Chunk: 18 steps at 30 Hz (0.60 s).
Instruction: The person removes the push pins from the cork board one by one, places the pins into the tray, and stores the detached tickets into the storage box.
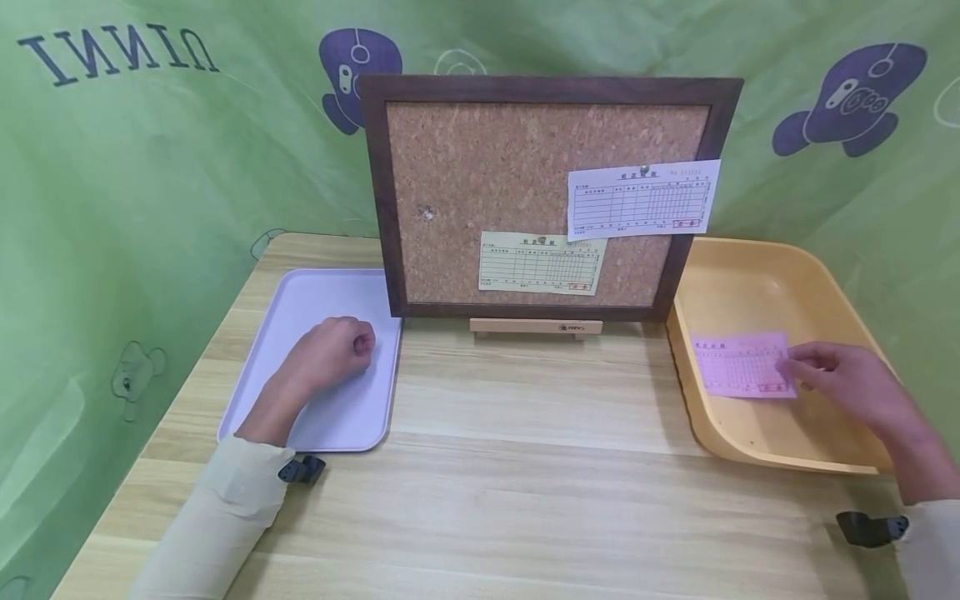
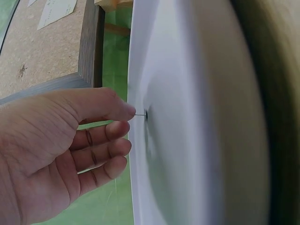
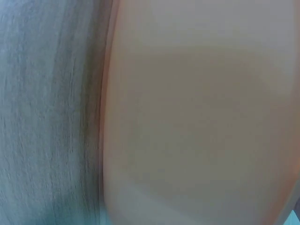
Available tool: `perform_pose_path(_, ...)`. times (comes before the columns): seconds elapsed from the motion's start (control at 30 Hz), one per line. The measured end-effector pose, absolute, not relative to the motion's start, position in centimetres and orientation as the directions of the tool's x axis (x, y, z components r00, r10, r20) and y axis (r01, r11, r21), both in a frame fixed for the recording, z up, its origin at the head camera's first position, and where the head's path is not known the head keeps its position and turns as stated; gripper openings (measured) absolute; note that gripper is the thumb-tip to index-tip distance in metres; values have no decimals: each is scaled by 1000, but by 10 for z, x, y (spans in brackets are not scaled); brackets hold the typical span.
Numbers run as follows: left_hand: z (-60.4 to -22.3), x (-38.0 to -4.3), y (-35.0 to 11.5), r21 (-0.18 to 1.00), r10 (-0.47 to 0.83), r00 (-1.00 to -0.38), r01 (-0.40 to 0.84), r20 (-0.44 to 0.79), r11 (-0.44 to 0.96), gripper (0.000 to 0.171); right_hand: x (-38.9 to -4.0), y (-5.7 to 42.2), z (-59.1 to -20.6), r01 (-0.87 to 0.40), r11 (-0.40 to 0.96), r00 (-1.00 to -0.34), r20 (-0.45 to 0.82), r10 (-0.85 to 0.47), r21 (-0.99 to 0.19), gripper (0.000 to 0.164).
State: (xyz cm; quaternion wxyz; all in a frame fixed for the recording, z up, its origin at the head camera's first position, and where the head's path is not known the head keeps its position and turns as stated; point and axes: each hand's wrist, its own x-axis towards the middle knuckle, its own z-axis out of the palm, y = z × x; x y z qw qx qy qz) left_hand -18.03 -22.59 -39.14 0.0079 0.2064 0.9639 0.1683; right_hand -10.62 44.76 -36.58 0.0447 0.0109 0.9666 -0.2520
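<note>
My left hand [image 1: 330,354] is over the lilac tray [image 1: 356,300]. In the left wrist view, its thumb and index finger pinch the needle end of a small thumbtack [image 2: 146,115], whose head is close to the tray; contact is unclear. The other fingers are curled. Over the yellow bin [image 1: 772,454], my right hand [image 1: 855,379] pinches the right edge of a pink receipt slip [image 1: 738,367]. That hand and the slip are out of sight in the right wrist view, which shows only the bin [image 3: 197,117] and tabletop.
A framed corkboard [image 1: 465,158] stands on a small wooden stand [image 1: 517,326] between tray and bin. Pinned on it are a yellow slip [image 1: 525,267] and a white slip [image 1: 637,204] overlapping the right frame. Green patterned cloth [image 1: 187,167] hangs behind the wooden table [image 1: 525,467].
</note>
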Motion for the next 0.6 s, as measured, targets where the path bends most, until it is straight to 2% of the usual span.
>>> perform_pose_path(0.6, -386, -178, -222, 337, 393, -920, 371, 5, 865, 9, -106, 440, -362, 30, 899, -986, -159, -44, -437, 44)
